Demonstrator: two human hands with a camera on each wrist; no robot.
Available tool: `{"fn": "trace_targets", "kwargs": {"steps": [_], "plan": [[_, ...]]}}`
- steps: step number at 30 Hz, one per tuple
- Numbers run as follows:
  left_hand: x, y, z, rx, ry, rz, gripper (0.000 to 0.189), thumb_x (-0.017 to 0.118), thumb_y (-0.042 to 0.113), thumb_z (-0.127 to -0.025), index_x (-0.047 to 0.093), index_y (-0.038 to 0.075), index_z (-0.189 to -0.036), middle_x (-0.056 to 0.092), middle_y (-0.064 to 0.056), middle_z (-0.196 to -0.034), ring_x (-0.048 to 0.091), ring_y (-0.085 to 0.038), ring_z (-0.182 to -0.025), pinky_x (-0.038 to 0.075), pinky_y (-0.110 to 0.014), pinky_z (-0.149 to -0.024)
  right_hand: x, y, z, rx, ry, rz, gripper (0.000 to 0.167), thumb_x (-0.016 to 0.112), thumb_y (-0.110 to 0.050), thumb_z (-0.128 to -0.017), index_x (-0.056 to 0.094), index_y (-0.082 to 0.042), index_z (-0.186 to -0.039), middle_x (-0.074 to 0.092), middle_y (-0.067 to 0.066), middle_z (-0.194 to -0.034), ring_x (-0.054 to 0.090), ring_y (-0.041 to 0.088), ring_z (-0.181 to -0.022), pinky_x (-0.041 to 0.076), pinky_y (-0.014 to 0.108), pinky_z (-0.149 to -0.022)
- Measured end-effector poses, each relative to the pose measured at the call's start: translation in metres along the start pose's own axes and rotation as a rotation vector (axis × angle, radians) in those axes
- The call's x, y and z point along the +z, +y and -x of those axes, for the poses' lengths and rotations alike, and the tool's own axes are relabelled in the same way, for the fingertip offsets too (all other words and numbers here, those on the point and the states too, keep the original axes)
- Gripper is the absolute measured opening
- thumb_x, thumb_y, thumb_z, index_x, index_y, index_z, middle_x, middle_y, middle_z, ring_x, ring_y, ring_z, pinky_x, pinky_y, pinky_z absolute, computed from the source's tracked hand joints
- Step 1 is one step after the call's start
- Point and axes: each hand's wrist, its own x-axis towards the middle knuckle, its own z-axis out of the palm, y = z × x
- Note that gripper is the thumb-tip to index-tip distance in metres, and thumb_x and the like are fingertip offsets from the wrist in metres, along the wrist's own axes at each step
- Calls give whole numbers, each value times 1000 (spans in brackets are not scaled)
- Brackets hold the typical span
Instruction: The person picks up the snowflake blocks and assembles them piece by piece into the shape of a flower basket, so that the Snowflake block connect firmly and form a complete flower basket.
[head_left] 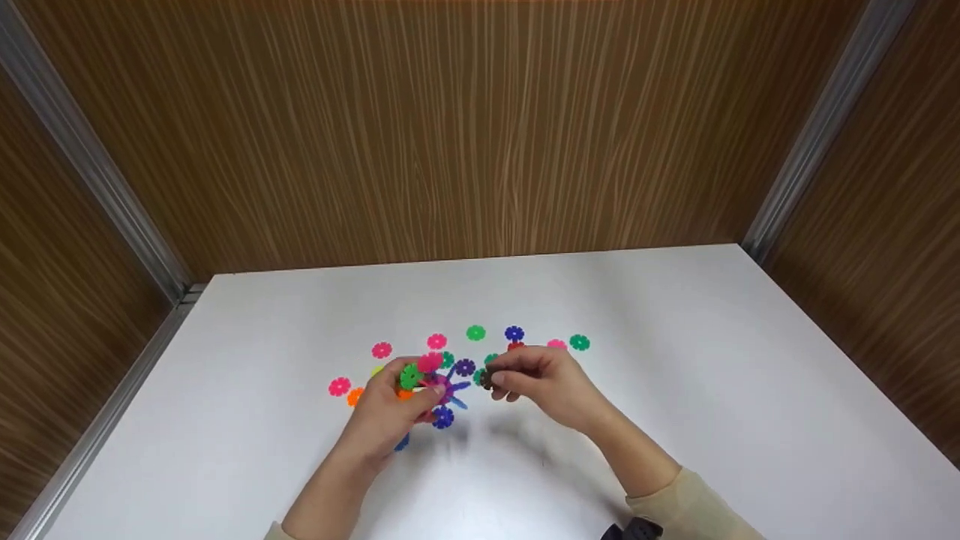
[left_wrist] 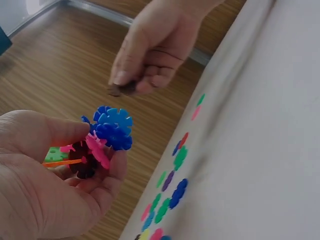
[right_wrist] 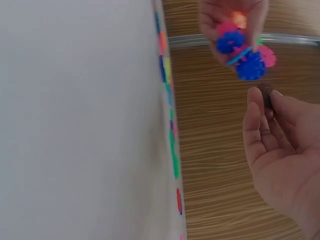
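Note:
My left hand point(head_left: 386, 412) grips a cluster of joined snowflake discs point(left_wrist: 102, 135), notched plastic rounds in blue, pink, green, orange and dark brown. Blue discs point(right_wrist: 250, 66) stick out of the cluster on the side facing my other hand. Between thumb and fingertips, my right hand point(head_left: 551, 386) pinches one dark brown snowflake disc point(head_left: 487, 377). In the right wrist view this brown disc point(right_wrist: 267, 97) is seen nearly edge-on, a short gap away from the cluster. Both hands are held above the white table, over the middle of the loose discs.
Loose snowflake discs lie scattered on the white table point(head_left: 675, 360), among them a pink one point(head_left: 340, 386) at the left, a light green one point(head_left: 476, 332) behind the hands and a teal one point(head_left: 580, 342) at the right. Wood-grain panels point(head_left: 465, 127) enclose the back and sides.

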Motion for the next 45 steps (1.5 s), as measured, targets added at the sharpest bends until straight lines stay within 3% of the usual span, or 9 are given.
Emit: {"fn": "trace_targets", "kwargs": {"steps": [6, 11, 19, 27, 32, 38, 41, 45], "plan": [[10, -10, 0, -1, -75, 65, 48, 80, 14, -95, 57, 1, -136, 70, -15, -110, 70, -26, -87, 63, -32, -78, 3, -5, 1, -31, 21, 30, 17, 72, -8, -101, 78, -3, -117, 76, 13, -106, 74, 25, -91, 62, 33, -84], [16, -12, 1, 2, -105, 38, 50, 83, 19, -94, 58, 2, -134, 68, -15, -112, 71, -24, -85, 63, -32, -79, 7, -5, 1, -66, 16, 82, 19, 72, -7, -101, 78, -1, -119, 77, 10, -107, 73, 26, -92, 62, 33, -87], [21, -10, 2, 4, -63, -111, 53, 85, 25, -92, 64, 9, -139, 67, -10, -128, 67, -23, -109, 61, -35, -93, 10, -9, 3, -122, 43, 143, 22, 77, -4, -97, 79, -4, -119, 75, 9, -105, 77, 28, -92, 63, 32, -83], [25, -10, 1, 23, -19, -136, 48, 87, 25, -91, 69, 7, -131, 69, -9, -126, 64, -27, -119, 58, -39, -100, 10, -6, 6, -176, 82, 228, 21, 77, 1, -96, 82, -8, -114, 78, 4, -106, 78, 20, -95, 62, 31, -85], [27, -10, 1, -4, 7, -155, 48, 88, 24, -89, 69, 5, -128, 72, -8, -121, 66, -26, -115, 57, -40, -101, 14, -4, 6, -221, 80, 256, 24, 77, 5, -94, 83, -8, -113, 79, 3, -101, 78, 20, -90, 63, 31, -81], [28, -9, 3, -54, 22, -135, 47, 89, 22, -88, 69, 4, -126, 72, -9, -118, 69, -25, -109, 59, -38, -99, 16, 0, 4, -160, 52, 201, 22, 78, 1, -94, 83, -8, -114, 80, 4, -104, 79, 22, -92, 63, 31, -81], [27, -10, 2, -57, -16, -130, 50, 89, 24, -88, 68, 6, -130, 69, -9, -123, 66, -25, -113, 58, -39, -100, 13, 0, 4, -124, 56, 203, 21, 78, -2, -95, 82, -7, -115, 80, 3, -104, 78, 22, -92, 63, 31, -82], [22, -11, 1, -50, -133, -55, 59, 87, 24, -90, 62, 5, -140, 73, -11, -121, 70, -26, -108, 58, -35, -98, 10, 0, 3, -100, 84, 231, 17, 80, -8, -96, 80, -9, -113, 79, 0, -100, 76, 20, -89, 63, 29, -80]]}}
